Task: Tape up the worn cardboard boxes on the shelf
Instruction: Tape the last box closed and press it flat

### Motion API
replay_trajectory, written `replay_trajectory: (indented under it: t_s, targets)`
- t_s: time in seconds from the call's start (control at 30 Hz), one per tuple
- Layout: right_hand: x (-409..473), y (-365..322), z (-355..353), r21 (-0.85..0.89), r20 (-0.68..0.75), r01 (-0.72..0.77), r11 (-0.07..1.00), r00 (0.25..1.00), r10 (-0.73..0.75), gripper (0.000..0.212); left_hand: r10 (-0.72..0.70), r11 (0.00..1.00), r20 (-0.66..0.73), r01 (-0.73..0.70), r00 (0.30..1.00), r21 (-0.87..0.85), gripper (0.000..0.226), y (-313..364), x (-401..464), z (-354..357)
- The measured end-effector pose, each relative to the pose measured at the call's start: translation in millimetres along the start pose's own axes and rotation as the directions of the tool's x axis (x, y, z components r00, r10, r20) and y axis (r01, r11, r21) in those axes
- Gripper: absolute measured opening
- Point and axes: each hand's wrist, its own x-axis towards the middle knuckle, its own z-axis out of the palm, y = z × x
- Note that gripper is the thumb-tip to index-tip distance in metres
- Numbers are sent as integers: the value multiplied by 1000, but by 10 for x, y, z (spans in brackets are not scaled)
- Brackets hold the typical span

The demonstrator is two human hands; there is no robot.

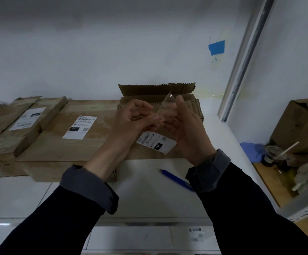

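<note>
Arms: both mine raised over the white shelf, dark sleeves rolled at the cuffs
Left hand: fingers curled, pinching one end of a clear strip of tape
Right hand: thumb up, fingers clamped on the strip's other end
Boxes: worn brown cardboard box with torn flaps directly behind my hands; flat labelled cardboard box beside it
Pen: blue pen on the shelf, under my right wrist

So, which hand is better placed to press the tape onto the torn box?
Probably the right hand: it hangs over the torn box and pinches the clear tape.
</note>
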Motion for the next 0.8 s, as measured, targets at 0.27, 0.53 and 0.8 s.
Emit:
replay_trajectory:
  t_s: [0.27, 0.53, 0.8]
  targets:
    - [-41, -40, -22, -43, -38, -26, 999, 999, 24, 14, 70, 976, 16, -72, 997, 206, 21, -82, -19, -108]
    - [-56, -37, -46, -230, -66, -12, 973, 998, -3, 12, 604, 242, 438, -677, 666, 695, 32, -116, 55, -210]
    - [-77, -20, -68, -311, -20, 11, 950, 1000, -18, 17, 584, 142, 498, -685, 641, 715, 20, -119, 72, -231]
